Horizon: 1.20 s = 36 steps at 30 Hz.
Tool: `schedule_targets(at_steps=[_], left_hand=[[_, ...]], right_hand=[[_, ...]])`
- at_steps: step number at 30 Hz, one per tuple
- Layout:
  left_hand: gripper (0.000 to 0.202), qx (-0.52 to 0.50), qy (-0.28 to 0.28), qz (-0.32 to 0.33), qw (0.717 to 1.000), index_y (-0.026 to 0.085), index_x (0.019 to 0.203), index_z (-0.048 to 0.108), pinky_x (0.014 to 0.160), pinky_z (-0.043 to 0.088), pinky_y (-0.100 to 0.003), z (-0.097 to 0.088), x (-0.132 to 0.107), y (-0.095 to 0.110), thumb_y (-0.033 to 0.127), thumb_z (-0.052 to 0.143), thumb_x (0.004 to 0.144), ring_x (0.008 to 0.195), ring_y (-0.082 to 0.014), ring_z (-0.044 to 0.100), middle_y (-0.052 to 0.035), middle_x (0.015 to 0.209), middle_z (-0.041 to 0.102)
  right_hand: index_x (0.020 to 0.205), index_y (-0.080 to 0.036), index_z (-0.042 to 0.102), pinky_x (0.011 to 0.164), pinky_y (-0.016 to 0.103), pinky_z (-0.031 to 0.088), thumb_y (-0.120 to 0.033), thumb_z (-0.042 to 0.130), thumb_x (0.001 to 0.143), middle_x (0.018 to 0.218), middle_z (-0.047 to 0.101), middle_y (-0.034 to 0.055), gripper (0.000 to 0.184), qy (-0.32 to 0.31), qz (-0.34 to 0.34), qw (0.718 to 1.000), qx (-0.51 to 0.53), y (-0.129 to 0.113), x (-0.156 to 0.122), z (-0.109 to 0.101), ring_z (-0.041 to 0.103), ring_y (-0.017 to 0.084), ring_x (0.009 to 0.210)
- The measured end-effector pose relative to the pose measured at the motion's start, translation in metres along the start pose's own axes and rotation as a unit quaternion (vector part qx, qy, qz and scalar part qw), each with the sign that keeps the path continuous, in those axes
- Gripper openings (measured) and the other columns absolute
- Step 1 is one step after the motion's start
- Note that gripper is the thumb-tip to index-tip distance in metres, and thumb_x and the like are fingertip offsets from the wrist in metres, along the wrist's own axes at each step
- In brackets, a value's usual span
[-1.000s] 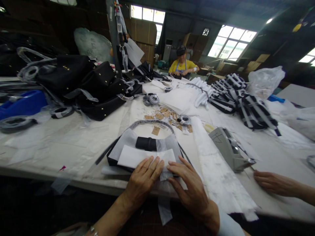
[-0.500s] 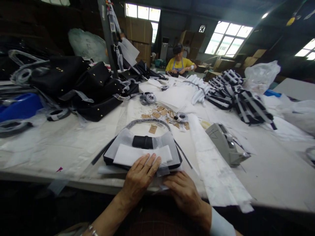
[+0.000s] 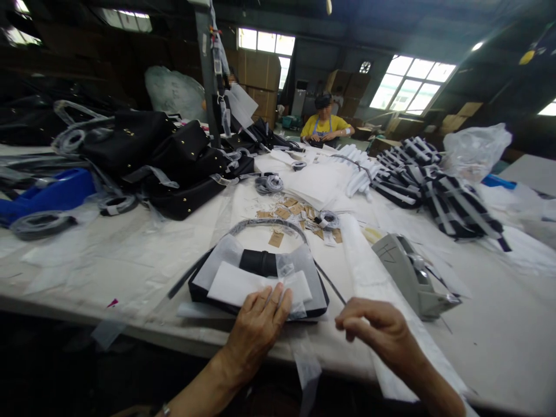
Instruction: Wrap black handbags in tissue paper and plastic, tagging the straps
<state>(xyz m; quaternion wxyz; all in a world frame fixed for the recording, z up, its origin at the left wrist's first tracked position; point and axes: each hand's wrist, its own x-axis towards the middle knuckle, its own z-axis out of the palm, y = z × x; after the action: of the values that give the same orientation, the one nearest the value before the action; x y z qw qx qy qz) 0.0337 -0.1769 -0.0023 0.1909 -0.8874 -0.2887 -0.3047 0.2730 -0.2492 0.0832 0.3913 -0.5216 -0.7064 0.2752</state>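
Black handbags (image 3: 174, 162) far left, grey tape dispenser (image 3: 408, 272) right, striped bags (image 3: 438, 191) beyond.

Bag factory floor, piled black handbags (image 3: 174, 162), stacked cartons (image 3: 256, 72)

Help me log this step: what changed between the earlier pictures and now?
The right hand came off the black bag and drew back to the right, fingers pinched; whether it holds anything is unclear. Another person's hand at the right edge is gone. The left hand stays flat on the white paper; bag and grey dispenser unmoved.
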Motion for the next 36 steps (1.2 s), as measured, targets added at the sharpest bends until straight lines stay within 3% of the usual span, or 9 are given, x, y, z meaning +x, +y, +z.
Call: schedule_targets(at_steps=[3, 5, 7, 9, 12, 16, 23, 28, 36], left_hand=[[0.039, -0.006, 0.016, -0.002, 1.000, 0.018, 0.132, 0.058, 0.091, 0.043, -0.037, 0.000, 0.000, -0.001, 0.019, 0.033, 0.102, 0.112, -0.0228, 0.060, -0.0087, 0.131, 0.064], [0.040, -0.005, 0.022, -0.004, 1.000, 0.019, 0.132, 0.058, 0.091, 0.043, -0.037, 0.000, -0.001, -0.001, 0.018, 0.032, 0.102, 0.111, -0.0229, 0.060, -0.0076, 0.131, 0.064], [0.040, -0.004, 0.023, -0.007, 1.000, 0.020, 0.133, 0.059, 0.091, 0.043, -0.036, 0.000, -0.002, 0.000, 0.018, 0.033, 0.102, 0.112, -0.0225, 0.060, -0.0072, 0.132, 0.064], [0.039, -0.003, 0.040, -0.020, 0.999, 0.021, 0.132, 0.059, 0.091, 0.044, -0.036, 0.002, -0.004, 0.001, 0.019, 0.035, 0.102, 0.113, -0.0218, 0.060, -0.0076, 0.132, 0.064], [0.038, -0.010, 0.064, -0.044, 0.997, 0.022, 0.132, 0.060, 0.092, 0.044, -0.035, 0.005, -0.007, 0.004, 0.021, 0.037, 0.101, 0.114, -0.0214, 0.060, -0.0074, 0.132, 0.064], [0.037, -0.013, 0.073, -0.067, 0.995, 0.024, 0.131, 0.060, 0.092, 0.044, -0.036, 0.009, -0.010, 0.009, 0.020, 0.040, 0.100, 0.115, -0.0223, 0.060, -0.0074, 0.134, 0.063], [0.037, -0.023, 0.116, -0.092, 0.989, 0.025, 0.129, 0.062, 0.092, 0.044, -0.037, 0.017, -0.012, 0.012, 0.017, 0.040, 0.100, 0.113, -0.0224, 0.061, -0.0096, 0.129, 0.065], [0.035, -0.039, 0.087, -0.070, 0.993, 0.026, 0.128, 0.063, 0.094, 0.044, -0.035, 0.006, -0.010, 0.009, 0.022, 0.041, 0.101, 0.116, -0.0210, 0.059, -0.0051, 0.136, 0.061], [0.035, -0.035, 0.051, -0.055, 0.997, 0.026, 0.130, 0.061, 0.093, 0.043, -0.035, 0.002, -0.009, 0.007, 0.022, 0.040, 0.102, 0.115, -0.0198, 0.058, -0.0019, 0.139, 0.059]], right_hand=[[0.080, -0.022, 0.073, 0.067, 0.025, 0.051, -0.038, 0.064, 0.092, 0.076, 0.073, 0.0020, 0.023, 0.027, -0.004, 0.997, -0.070, -0.009, 0.059, 0.002, 0.067, 0.017, 0.069], [0.097, -0.021, 0.074, 0.087, 0.028, 0.049, -0.031, 0.058, 0.095, 0.099, 0.075, 0.0045, 0.019, -0.053, -0.015, 0.989, -0.137, -0.006, 0.106, 0.020, 0.068, 0.019, 0.093], [0.111, -0.019, 0.071, 0.097, 0.031, 0.043, -0.028, 0.050, 0.099, 0.119, 0.070, 0.0089, 0.026, -0.176, 0.041, 0.955, -0.237, 0.004, 0.151, 0.042, 0.062, 0.022, 0.111], [0.099, -0.016, 0.074, 0.089, 0.031, 0.046, -0.030, 0.054, 0.097, 0.107, 0.073, 0.0118, 0.026, -0.261, 0.071, 0.927, -0.261, 0.016, 0.186, 0.057, 0.066, 0.024, 0.101], [0.074, -0.016, 0.074, 0.072, 0.026, 0.046, -0.041, 0.062, 0.091, 0.079, 0.073, 0.0071, 0.032, -0.358, 0.095, 0.894, -0.252, 0.029, 0.216, 0.058, 0.066, 0.020, 0.077], [0.074, -0.017, 0.075, 0.065, 0.025, 0.044, -0.052, 0.063, 0.087, 0.074, 0.072, 0.0032, 0.039, -0.426, 0.128, 0.866, -0.230, 0.037, 0.223, 0.039, 0.063, 0.018, 0.070], [0.091, -0.018, 0.079, 0.063, 0.026, 0.044, -0.057, 0.062, 0.083, 0.085, 0.075, 0.0044, 0.043, -0.420, 0.176, 0.861, -0.225, 0.042, 0.209, 0.019, 0.065, 0.021, 0.075], [0.102, -0.022, 0.079, 0.066, 0.024, 0.046, -0.051, 0.061, 0.085, 0.092, 0.077, 0.0020, 0.038, -0.436, 0.150, 0.849, -0.259, 0.034, 0.199, 0.010, 0.067, 0.020, 0.080], [0.096, -0.022, 0.079, 0.072, 0.031, 0.046, -0.035, 0.066, 0.083, 0.091, 0.076, 0.0087, 0.022, -0.399, 0.084, 0.819, -0.403, 0.021, 0.180, 0.022, 0.068, 0.025, 0.085]])
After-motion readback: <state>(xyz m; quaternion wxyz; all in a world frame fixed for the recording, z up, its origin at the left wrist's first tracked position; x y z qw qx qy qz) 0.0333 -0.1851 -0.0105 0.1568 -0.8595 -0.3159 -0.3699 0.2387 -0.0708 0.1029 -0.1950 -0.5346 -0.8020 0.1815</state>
